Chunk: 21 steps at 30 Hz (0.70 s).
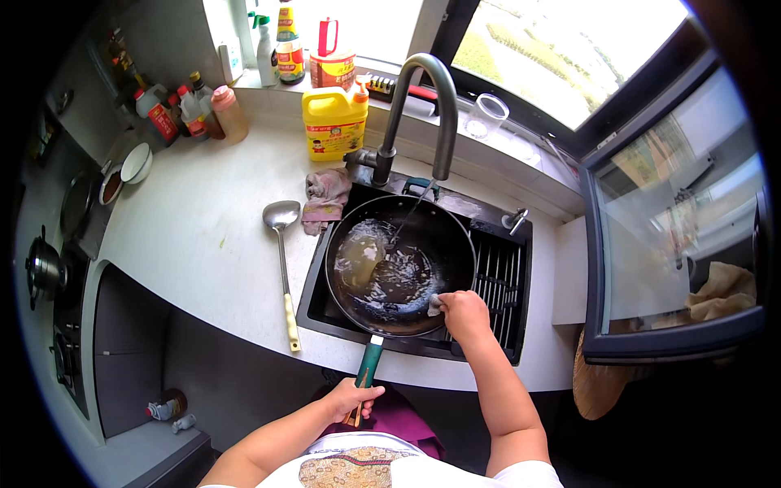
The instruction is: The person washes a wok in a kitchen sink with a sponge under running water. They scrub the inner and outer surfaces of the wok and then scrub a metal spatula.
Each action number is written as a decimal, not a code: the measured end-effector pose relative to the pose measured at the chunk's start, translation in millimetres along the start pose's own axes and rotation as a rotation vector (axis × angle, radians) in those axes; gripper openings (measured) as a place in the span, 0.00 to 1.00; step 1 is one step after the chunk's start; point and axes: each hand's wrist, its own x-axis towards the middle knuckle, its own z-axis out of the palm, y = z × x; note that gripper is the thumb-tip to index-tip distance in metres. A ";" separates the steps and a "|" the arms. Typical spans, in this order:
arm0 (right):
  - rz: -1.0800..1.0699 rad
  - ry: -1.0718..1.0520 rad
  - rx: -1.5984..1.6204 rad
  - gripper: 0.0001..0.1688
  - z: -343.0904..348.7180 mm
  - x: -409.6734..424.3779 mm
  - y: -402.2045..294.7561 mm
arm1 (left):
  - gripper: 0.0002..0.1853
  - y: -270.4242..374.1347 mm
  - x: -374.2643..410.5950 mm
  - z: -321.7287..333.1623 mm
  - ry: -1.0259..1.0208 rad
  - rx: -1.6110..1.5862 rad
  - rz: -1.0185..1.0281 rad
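Observation:
A black wok [399,213] with water in it rests over the dark sink [317,305]. Its green handle [370,360] points towards me, and my left hand [352,401] is closed around the handle's end. At the wok's near right rim, my right hand [467,312] pinches a small grey scrubber [435,305] against the inner wall. A thin stream runs into the wok from the curved metal faucet [450,110]. Left of the sink lies a metal ladle [285,262] with a pale yellow handle, and a crumpled cloth [325,198] lies at the sink's back left corner.
Behind the cloth stands a yellow detergent jug [335,131]. Several bottles [229,116] and a white bowl [136,163] are at the back left of the counter. A drying rack [500,274] spans the sink's right side. An open window sash [671,348] juts in at right; a glass [486,116] stands on the sill.

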 end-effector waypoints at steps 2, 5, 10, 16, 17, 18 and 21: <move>0.014 -0.006 0.017 0.09 6.9 -6.3 -0.6 | 0.17 4.6 -5.6 -0.7 0.062 0.067 -0.010; 0.025 -0.001 0.068 0.10 10.6 -17.4 -5.8 | 0.17 10.5 -16.9 -5.6 0.106 0.154 -0.002; 0.084 0.007 0.137 0.11 13.3 -29.0 -11.0 | 0.14 14.3 -33.3 -26.4 -0.147 -0.033 0.064; 0.077 0.169 0.269 0.11 28.5 -26.3 -6.1 | 0.10 2.2 -23.5 -28.6 -0.407 -0.241 0.059; 0.078 0.206 0.303 0.11 34.2 -25.1 -3.6 | 0.10 1.7 -22.8 -26.8 -0.371 -0.211 0.062; 0.102 0.177 0.318 0.11 33.9 -23.4 -4.8 | 0.11 1.0 -22.3 -25.3 -0.335 -0.183 0.065; 0.143 0.229 0.458 0.12 39.0 -15.0 -6.9 | 0.11 -3.1 -18.5 -20.8 -0.194 -0.065 0.098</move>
